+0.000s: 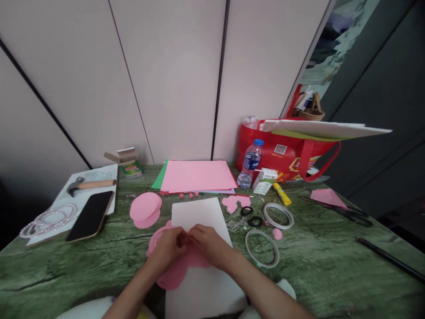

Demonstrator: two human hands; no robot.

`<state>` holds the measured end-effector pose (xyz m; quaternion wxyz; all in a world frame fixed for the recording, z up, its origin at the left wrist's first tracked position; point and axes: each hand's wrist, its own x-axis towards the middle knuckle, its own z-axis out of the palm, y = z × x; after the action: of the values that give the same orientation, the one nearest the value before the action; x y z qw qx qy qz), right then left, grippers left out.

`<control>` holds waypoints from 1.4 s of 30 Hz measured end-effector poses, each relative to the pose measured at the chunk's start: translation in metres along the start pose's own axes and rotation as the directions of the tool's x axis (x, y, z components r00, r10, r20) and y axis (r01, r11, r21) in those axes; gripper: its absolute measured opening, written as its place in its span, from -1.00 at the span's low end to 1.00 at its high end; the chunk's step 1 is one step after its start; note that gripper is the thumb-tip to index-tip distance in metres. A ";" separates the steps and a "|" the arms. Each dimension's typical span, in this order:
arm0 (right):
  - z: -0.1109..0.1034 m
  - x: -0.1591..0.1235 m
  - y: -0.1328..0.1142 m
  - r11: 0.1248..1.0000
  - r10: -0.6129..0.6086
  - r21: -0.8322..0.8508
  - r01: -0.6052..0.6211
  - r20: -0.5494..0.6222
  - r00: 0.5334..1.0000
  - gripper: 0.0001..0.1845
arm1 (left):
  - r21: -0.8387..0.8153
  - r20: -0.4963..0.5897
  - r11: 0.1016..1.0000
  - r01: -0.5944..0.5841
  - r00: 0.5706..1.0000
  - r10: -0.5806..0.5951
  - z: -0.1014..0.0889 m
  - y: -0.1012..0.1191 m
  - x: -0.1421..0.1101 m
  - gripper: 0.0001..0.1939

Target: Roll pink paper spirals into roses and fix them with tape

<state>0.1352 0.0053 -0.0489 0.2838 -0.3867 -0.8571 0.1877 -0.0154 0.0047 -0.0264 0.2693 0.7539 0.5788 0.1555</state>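
Note:
My left hand [170,244] and my right hand [210,244] meet fingertip to fingertip over a white board [202,290]. Both are closed in a pinch on a pink paper piece [196,258]; their fingers hide just where each one grips. Rounded pink paper shapes [172,275] spread out below and left of my left hand, partly over the board's left edge. Right of the board lie black-handled scissors [246,212], small pink paper cutouts [231,204] and two tape rolls, one nearer [276,257] and one farther [291,223].
Pink paper sheets [199,175] and pink paper circles [145,207] lie beyond the board. At left are a phone [90,217], a hammer [96,184] and beads [49,220]. A bottle [249,166], a glue stick [282,194] and a red bag [282,153] occupy the back right.

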 end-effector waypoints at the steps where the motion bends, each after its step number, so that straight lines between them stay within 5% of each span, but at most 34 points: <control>1: 0.001 -0.001 0.002 1.000 -0.004 -0.030 0.004 -0.012 1.000 -0.82 | -0.011 -0.001 1.000 -0.009 1.000 0.009 0.000 0.000 0.000 -0.88; 5: 0.005 -0.006 0.005 0.996 0.003 -0.092 -0.006 -0.031 1.000 -0.83 | -0.021 -0.029 0.999 -0.026 0.999 0.026 0.001 0.002 0.000 -0.86; 12: 0.003 -0.008 0.002 0.999 0.036 -0.037 -0.039 -0.092 0.995 -0.83 | -0.216 -0.056 0.971 0.102 0.992 -0.116 0.004 0.010 0.005 -0.89; 31: 0.009 -0.010 0.002 0.998 0.068 0.033 -0.061 -0.338 0.939 -0.86 | -0.326 -0.183 0.944 0.042 0.977 -0.107 0.022 0.011 0.000 -0.89; 42: 0.008 -0.007 0.001 0.997 0.024 0.078 0.006 -0.376 0.926 -0.85 | -0.404 -0.191 0.913 0.052 0.971 -0.140 0.020 0.009 0.000 -0.86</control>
<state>0.1341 -0.0003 -0.0577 0.4568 -0.4081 -0.7771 0.1445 0.0027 -0.0016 -0.0376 0.3591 0.6326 0.5977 0.3370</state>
